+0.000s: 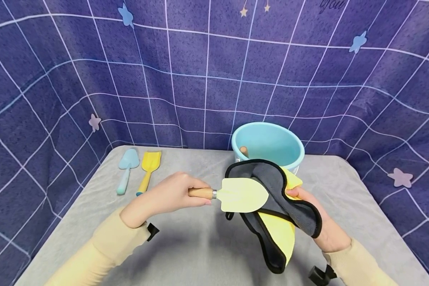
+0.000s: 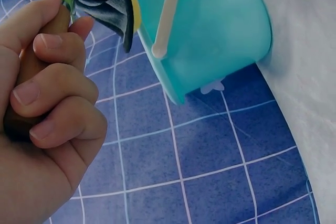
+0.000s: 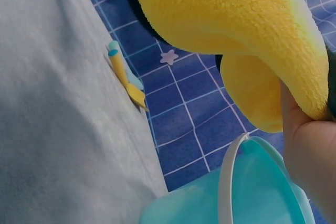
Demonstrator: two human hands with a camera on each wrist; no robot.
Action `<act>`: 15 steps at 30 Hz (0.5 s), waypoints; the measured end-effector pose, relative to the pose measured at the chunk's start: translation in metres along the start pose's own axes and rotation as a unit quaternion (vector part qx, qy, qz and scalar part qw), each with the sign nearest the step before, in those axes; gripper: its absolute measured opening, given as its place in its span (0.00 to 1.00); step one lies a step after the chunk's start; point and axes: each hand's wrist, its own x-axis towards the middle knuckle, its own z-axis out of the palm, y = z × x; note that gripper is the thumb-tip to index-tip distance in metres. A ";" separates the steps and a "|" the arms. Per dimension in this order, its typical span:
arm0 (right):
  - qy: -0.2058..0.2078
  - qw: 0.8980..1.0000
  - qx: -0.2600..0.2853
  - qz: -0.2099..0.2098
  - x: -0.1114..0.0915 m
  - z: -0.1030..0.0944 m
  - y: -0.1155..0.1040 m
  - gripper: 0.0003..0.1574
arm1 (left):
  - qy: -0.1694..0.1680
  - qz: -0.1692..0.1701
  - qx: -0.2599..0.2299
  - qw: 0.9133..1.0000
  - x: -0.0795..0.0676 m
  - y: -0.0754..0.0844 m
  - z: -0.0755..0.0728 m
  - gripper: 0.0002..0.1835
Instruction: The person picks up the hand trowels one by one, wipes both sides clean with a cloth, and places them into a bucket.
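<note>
My left hand (image 1: pixel 180 192) grips the wooden handle (image 2: pixel 29 72) of a small garden trowel with a pale yellow-green blade (image 1: pixel 241 194). The blade points right and overlaps a cleaning cloth (image 1: pixel 271 186) in the head view. This cloth is grey on one face, fluffy yellow on the other, with black edging. My right hand (image 1: pixel 312 210) holds it by its right side, thumb on the yellow face, and it hangs in folds above the table. In the right wrist view the yellow side (image 3: pixel 220 14) shows large, and the fingers behind it are hidden.
A light blue bucket (image 1: pixel 268 139) with a white handle (image 3: pixel 227 182) stands behind the cloth; a wooden handle end (image 1: pixel 244 150) shows inside it. At the left lie a blue toy shovel (image 1: pixel 128 161) and a yellow one (image 1: pixel 151 162) on the grey table (image 1: pixel 186 246). A purple gridded curtain (image 1: pixel 186 87) surrounds the back.
</note>
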 end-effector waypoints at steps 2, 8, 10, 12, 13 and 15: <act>-0.002 1.000 0.001 -0.001 0.000 -0.001 0.000 0.25 | -0.001 0.000 0.002 1.000 -0.001 0.000 -0.001 0.17; -0.045 0.998 0.033 -0.002 0.000 -0.005 -0.003 0.26 | 0.002 0.000 0.012 1.000 -0.005 0.000 -0.006 0.17; -0.065 0.997 0.045 -0.002 0.001 -0.007 -0.003 0.27 | 0.004 0.000 0.018 1.000 -0.007 0.000 -0.007 0.17; -0.073 0.997 0.036 -0.003 0.001 -0.008 -0.004 0.27 | 0.005 0.000 0.022 1.000 -0.009 0.000 -0.009 0.16; -0.076 0.997 0.034 -0.005 0.001 -0.008 -0.004 0.27 | 0.004 -0.001 0.023 1.000 -0.009 -0.001 -0.009 0.15; -0.074 0.997 0.022 -0.008 0.000 -0.008 -0.004 0.27 | 0.004 0.001 0.021 1.000 -0.011 -0.002 -0.010 0.13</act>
